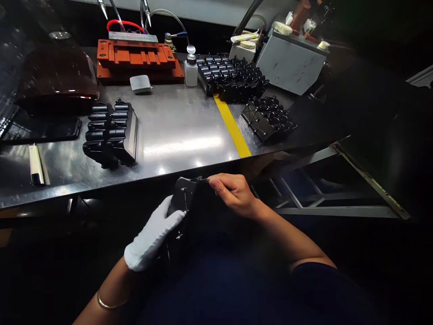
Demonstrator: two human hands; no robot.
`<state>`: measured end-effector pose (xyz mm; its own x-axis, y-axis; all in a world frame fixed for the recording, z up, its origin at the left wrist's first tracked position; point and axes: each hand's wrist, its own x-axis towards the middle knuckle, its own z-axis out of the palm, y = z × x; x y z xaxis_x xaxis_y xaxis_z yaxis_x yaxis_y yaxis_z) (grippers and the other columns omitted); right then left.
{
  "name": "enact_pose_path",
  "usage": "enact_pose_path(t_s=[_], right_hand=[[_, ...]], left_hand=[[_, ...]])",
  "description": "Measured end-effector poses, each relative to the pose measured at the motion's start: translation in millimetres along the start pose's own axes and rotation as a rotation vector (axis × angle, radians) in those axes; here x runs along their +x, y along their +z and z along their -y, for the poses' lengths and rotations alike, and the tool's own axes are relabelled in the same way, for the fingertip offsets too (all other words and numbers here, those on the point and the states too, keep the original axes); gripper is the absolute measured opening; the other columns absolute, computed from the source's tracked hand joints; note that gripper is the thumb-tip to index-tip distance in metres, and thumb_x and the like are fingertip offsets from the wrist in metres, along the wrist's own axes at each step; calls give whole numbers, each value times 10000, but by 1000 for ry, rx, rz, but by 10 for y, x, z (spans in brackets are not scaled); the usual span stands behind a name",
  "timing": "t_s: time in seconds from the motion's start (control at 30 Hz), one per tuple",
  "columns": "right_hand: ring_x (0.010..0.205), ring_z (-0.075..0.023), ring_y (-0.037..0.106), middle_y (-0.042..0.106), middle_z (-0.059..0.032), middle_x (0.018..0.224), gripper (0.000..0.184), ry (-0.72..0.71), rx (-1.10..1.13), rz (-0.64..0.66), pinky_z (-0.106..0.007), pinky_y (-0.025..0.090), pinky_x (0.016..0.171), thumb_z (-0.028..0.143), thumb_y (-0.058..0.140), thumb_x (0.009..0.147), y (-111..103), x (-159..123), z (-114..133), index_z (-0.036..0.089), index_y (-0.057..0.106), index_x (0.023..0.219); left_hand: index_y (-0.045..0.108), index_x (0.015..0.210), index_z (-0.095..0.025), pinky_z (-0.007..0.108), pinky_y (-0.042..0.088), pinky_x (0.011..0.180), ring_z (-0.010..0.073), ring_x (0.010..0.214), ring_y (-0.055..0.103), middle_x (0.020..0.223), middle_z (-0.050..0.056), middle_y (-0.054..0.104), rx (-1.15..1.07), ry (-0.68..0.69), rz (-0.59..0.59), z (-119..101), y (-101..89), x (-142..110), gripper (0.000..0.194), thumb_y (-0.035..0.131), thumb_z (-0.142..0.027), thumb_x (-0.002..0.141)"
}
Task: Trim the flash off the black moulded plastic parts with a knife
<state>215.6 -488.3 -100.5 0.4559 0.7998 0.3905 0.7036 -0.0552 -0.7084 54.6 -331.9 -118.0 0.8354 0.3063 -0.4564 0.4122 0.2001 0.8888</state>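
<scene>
My left hand [154, 237], in a white glove, grips a black moulded plastic part [184, 194] below the front edge of the metal table [176, 135]. My bare right hand [233, 192] is pinched on a thin dark tool [204, 180] whose tip touches the top edge of that part. The part's lower half is lost in shadow over my lap.
A black multi-tube part [110, 133] lies at the left of the table. More black parts are stacked at the back [232, 76] and right [269, 118] of a yellow stripe [233, 128]. An orange fixture [137, 58], a white bottle [191, 67] and a grey box [291, 61] stand behind.
</scene>
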Motion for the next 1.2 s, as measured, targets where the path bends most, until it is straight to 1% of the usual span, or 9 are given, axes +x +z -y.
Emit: enact_pose_path(t_s=[0.1,0.17,0.27,0.33,0.47,0.7,0.9,1.1,1.2], right_hand=[[647,-124,613,676,-45,749,314,-88,-97,-35,-237,463,601,333,403,994,-63,10,9,166,637,869],[603,-125,577,649,-40,692,362,-161,-222,18,-245,425,573,442,454,964,-73,6,15,151,632,842],[555,-118,517,591,-22,607,493,-225,-374,87,-247,339,522,581,470,912,-65,-4,21,148,598,716],[517,-102,462,531,1,547,530,-283,-418,115,-245,282,501,583,441,925,-65,-7,23,159,547,625],[468,-89,363,423,34,480,552,-402,-491,109,-257,198,487,552,466,928,-87,-10,25,168,471,532],[499,-96,367,433,29,523,534,-458,-497,164,-254,200,501,538,432,947,-118,-6,31,165,491,570],[498,-93,362,431,29,520,547,-482,-465,201,-253,201,497,556,445,934,-128,-14,9,168,467,549],[481,-83,396,457,31,512,520,-431,-270,152,-237,256,481,543,454,935,-130,-48,9,166,510,582],[541,-83,489,562,-5,600,417,-281,-129,113,-205,356,540,386,399,1000,-143,-78,29,131,596,735]], left_hand=[[567,1137,-241,431,457,949,302,1042,612,1058,62,658,122,92,-386,84,42,24,674,853,-414,552],[522,1159,-265,399,486,914,271,999,636,1060,45,655,210,245,-491,182,51,15,711,866,-368,545],[484,1177,-272,351,529,837,220,906,667,1058,32,661,357,547,-454,326,32,2,643,824,-302,632],[483,1182,-261,323,550,777,197,843,683,1014,18,674,437,720,-406,400,8,14,599,796,-263,670],[436,1255,-238,292,569,701,171,780,693,977,16,682,481,850,-373,511,-29,63,637,767,-242,710],[466,1201,-223,342,579,758,205,869,696,1058,66,670,406,711,-307,628,-55,76,619,789,-316,681],[502,1151,-200,366,572,781,220,860,695,996,61,699,288,535,-181,511,-39,48,628,815,-343,625],[566,1041,-172,393,579,746,256,828,699,912,59,715,129,231,-215,372,37,-21,624,863,-371,530],[587,1070,-190,384,582,749,242,830,704,949,49,719,19,269,-321,358,54,-62,544,834,-336,608]])
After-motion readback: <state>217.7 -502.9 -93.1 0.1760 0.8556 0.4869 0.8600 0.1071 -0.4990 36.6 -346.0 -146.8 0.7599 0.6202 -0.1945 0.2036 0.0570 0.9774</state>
